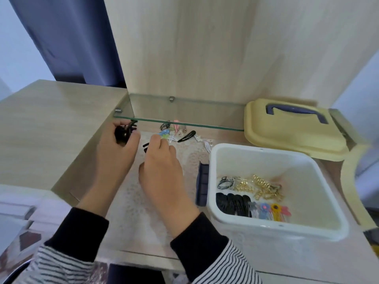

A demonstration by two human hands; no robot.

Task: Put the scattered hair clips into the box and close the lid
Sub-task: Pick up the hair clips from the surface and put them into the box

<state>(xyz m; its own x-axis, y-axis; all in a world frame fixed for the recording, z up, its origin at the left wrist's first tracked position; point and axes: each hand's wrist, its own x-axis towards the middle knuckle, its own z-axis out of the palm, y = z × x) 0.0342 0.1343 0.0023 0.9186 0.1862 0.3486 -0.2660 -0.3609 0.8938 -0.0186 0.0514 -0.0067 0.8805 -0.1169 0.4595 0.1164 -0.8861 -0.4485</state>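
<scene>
Left grip [120,154] is closed round a black claw clip [123,135], held clear of the worktop [348,267]. Right grip [162,171] is narrow, fingers curled, tips at a blue-green snap clip [164,133]. Can't tell if it's pinched or only touched.

Step in hand, my read: collecting, roughly midway. Box [260,149] sits just right of the right grip, open. It holds gold clips [264,187], black snap clips [233,203] and a row of coloured ones [272,212].

Not yet boxed, just beyond the right fingertips:
- long black snap clip [186,136]
- pink clip [176,124]
- dark openwork clip [165,126]
- white clips [207,145], further right, near the box's far-left corner

All lie on the lace mat [190,156], some under the edge of the glass shelf [184,108].

Next: carry both grips right and release over the box. The claw clip is bulky and needs a clean let-go. More trips are likely, and the shelf lip looks low, so approach flat. Lid [295,138], yellow with a blue handle, lies beyond the box, well right of both grips. It goes on last.

Hard to read:
- Black piece [146,147] under the right grip's fingers is mostly covered. Clip or not, can't say.
- Small clips are blurred, so the count is uncertain.
- Dark blue part [202,183] on the box's left wall is probably a latch.
</scene>
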